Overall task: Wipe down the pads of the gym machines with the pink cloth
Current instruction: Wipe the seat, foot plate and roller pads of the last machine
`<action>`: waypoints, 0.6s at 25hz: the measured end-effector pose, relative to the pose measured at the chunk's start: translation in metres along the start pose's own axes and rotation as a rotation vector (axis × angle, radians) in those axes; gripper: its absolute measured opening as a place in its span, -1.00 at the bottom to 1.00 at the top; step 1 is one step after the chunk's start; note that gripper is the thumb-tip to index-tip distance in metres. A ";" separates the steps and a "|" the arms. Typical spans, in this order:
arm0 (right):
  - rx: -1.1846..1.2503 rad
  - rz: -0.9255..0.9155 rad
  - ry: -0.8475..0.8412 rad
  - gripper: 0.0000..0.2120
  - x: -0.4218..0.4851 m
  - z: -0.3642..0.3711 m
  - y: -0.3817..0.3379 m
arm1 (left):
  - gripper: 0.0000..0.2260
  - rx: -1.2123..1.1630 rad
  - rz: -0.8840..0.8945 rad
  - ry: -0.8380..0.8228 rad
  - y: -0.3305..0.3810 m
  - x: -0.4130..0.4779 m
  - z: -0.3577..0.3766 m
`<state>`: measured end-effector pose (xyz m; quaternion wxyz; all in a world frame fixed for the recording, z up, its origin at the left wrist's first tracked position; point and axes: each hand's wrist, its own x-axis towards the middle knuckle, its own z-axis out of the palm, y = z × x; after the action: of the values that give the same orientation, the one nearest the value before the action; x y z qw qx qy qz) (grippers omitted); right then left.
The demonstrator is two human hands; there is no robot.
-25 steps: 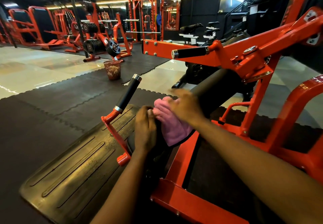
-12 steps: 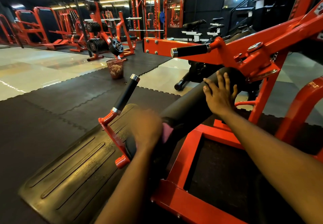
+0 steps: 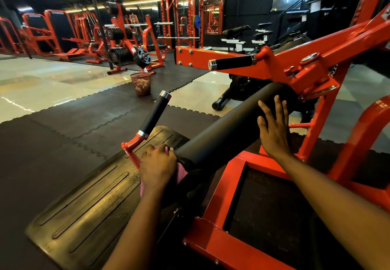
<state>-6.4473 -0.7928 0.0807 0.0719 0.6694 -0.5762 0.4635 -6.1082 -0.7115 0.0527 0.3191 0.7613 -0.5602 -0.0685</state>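
At lower centre of frame my left hand (image 3: 157, 165) has its fingers closed on the pink cloth (image 3: 182, 171) at the black pad's (image 3: 228, 130) lower end, my right hand (image 3: 274, 131) rests flat with fingers spread; next, I judge, an upward wiping stroke.

The top of the long black roller pad (image 3: 228, 126) lies open between the left hand (image 3: 157, 167) at its lower end and the right hand (image 3: 274, 130) near its upper end. A black-gripped handle (image 3: 155, 113) rises just left of the pad; the orange frame (image 3: 295, 67) crosses close above its upper end.
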 end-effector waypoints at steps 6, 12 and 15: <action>0.025 0.058 0.003 -0.55 0.007 0.007 -0.010 | -0.69 -0.012 0.076 0.075 0.098 0.009 0.016; -0.035 0.066 -0.031 -0.57 0.005 -0.001 -0.010 | -0.76 -0.111 0.293 0.187 0.101 -0.009 0.027; -0.051 0.045 -0.002 -0.57 0.004 -0.002 -0.010 | -0.70 -0.092 0.238 0.214 0.035 -0.023 0.024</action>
<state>-6.4404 -0.7910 0.0895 0.0781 0.6547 -0.6026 0.4496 -6.1561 -0.7065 0.0475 0.4175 0.6771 -0.6054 0.0255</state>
